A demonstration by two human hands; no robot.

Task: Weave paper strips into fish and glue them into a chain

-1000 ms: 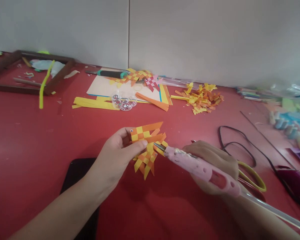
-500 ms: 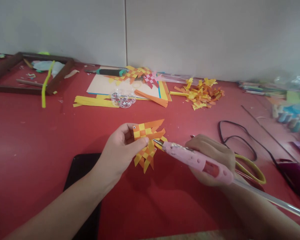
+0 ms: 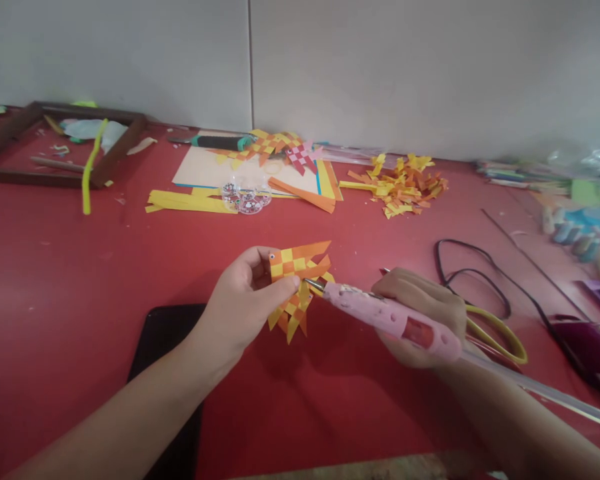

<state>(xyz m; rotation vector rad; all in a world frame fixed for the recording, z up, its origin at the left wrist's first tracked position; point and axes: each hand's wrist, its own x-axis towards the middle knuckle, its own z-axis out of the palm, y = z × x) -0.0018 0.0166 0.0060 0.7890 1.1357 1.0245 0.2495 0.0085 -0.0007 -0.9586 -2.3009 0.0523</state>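
Note:
My left hand (image 3: 253, 297) pinches a woven orange-and-yellow paper fish (image 3: 287, 263) with a small googly eye. A second woven paper fish (image 3: 293, 310) hangs just below it, partly covered by my thumb. My right hand (image 3: 423, 313) is wrapped around a pink hot glue gun (image 3: 390, 320), with a clear glue stick (image 3: 535, 387) running out of its back end. The gun's metal nozzle meets the paper right beside my left thumb. A yellow loop handle (image 3: 505, 333), apparently of scissors, shows behind my right hand; a pointed tip shows past its knuckles.
A black flat device (image 3: 167, 340) lies under my left forearm. Toward the wall are orange and yellow paper scraps (image 3: 405, 187), yellow strips (image 3: 190, 201), a clear case of googly eyes (image 3: 247, 197), more woven fish (image 3: 275, 143) and a brown frame (image 3: 105, 163). A black cord (image 3: 470, 243) curls at right.
The held fish has shifted very slightly right and down, with the nozzle staying against it. Both hands keep their grips.

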